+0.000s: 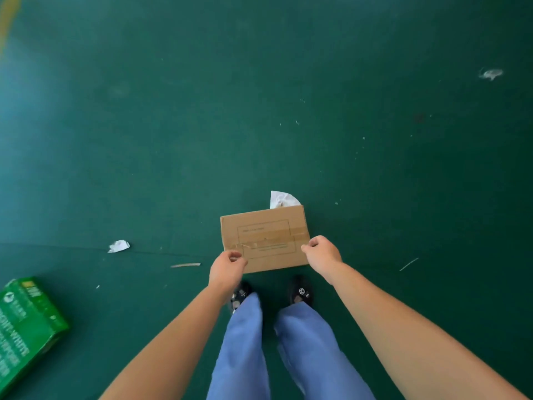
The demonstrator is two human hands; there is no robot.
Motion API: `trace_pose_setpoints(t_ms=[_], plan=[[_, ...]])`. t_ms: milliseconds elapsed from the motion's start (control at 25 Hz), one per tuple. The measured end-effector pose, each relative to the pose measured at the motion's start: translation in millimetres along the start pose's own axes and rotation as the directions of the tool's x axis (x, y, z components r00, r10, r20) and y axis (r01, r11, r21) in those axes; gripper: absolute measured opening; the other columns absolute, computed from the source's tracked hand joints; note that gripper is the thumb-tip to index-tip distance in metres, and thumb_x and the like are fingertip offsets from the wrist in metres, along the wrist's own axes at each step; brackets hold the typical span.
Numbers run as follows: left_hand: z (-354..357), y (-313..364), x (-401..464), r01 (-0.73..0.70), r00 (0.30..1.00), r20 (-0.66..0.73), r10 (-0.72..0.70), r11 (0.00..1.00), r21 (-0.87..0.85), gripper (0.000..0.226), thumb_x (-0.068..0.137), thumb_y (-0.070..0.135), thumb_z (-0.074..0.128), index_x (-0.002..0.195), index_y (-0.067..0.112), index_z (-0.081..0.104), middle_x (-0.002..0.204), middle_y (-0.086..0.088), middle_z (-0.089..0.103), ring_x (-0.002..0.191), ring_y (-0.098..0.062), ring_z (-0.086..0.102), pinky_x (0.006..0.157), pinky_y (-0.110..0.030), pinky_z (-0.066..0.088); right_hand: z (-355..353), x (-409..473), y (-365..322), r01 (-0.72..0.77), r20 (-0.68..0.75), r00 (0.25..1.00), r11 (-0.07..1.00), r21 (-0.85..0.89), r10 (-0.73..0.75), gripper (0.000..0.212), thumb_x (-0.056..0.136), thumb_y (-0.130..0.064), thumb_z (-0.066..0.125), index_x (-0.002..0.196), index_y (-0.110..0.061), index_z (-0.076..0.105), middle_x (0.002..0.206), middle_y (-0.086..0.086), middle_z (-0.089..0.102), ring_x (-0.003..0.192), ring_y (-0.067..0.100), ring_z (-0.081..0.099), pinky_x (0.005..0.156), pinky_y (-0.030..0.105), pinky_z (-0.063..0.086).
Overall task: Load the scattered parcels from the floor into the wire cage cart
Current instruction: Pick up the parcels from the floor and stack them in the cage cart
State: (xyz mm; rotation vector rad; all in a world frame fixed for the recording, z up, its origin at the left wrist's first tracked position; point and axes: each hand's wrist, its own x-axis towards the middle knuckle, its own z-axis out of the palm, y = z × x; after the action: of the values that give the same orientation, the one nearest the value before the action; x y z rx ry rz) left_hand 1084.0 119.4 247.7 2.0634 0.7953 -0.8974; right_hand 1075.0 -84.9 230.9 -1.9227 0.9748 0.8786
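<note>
Head view shows both hands, left hand (227, 268) and right hand (322, 251), pinching the near corners of a flat cardboard parcel (264, 238) above the green floor (259, 111); it looks light and stiff, best gripped by opposite edges.

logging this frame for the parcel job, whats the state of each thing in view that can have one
brown cardboard parcel: closed, taped, gripped at both near corners
left hand: fingers curled on the parcel's near left corner
right hand: fingers curled on the parcel's near right edge
green box: closed, lying on the floor at left, untouched
white paper scrap: crumpled, loose on the floor
</note>
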Motion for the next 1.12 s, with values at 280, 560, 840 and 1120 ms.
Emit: trace_pose_setpoints(t_ms=[280,560,840,1120], plan=[[72.1,-42.8,175.2,0.126,0.992,-0.032,-0.122,0.984,0.126,0.073,0.086,0.030,0.066,0.147,0.015,0.029,0.145,-0.016,0.034,0.127,-0.035,0.043,0.106,-0.039,0.036,73.7,165.6,44.1,-0.155,-0.031,0.988,0.988,-0.008,0.154,0.078,0.090,-0.044,0.060,0.152,-0.020,0.019,0.153,0.008,0.026,0.134,0.033,0.037,0.106,0.045,0.039],[99.3,-80.1,246.3,0.302,0.948,-0.108,-0.300,0.953,-0.005,0.110,0.079,0.041,0.075,0.154,0.019,-0.003,0.151,-0.018,0.026,0.134,-0.039,0.035,0.110,-0.050,0.032,120.1,227.1,78.2,-0.290,0.006,0.957,0.956,0.039,0.290,0.092,0.087,-0.048,0.063,0.154,-0.022,0.005,0.157,0.007,0.021,0.138,0.034,0.033,0.107,0.048,0.038],[61.8,-19.6,178.5,0.303,0.945,-0.148,-0.291,0.950,0.071,0.101,0.078,0.049,0.072,0.151,0.010,0.014,0.147,-0.018,0.028,0.132,-0.038,0.036,0.106,-0.047,0.033,62.9,171.4,42.8,-0.347,-0.029,0.936,0.935,0.078,0.350,0.091,0.083,-0.051,0.067,0.152,-0.019,0.016,0.151,0.011,0.030,0.131,0.036,0.041,0.104,0.047,0.041],[-29.0,97.3,46.5,0.054,0.990,-0.135,-0.031,0.983,0.173,0.093,0.077,0.053,0.070,0.147,0.013,0.024,0.139,-0.016,0.034,0.126,-0.037,0.042,0.101,-0.046,0.039,-47.2,20.0,-30.9,-0.271,-0.192,0.933,0.944,0.185,0.306,0.085,0.081,-0.054,0.068,0.146,-0.016,0.028,0.143,0.013,0.034,0.124,0.036,0.045,0.101,0.046,0.043]])
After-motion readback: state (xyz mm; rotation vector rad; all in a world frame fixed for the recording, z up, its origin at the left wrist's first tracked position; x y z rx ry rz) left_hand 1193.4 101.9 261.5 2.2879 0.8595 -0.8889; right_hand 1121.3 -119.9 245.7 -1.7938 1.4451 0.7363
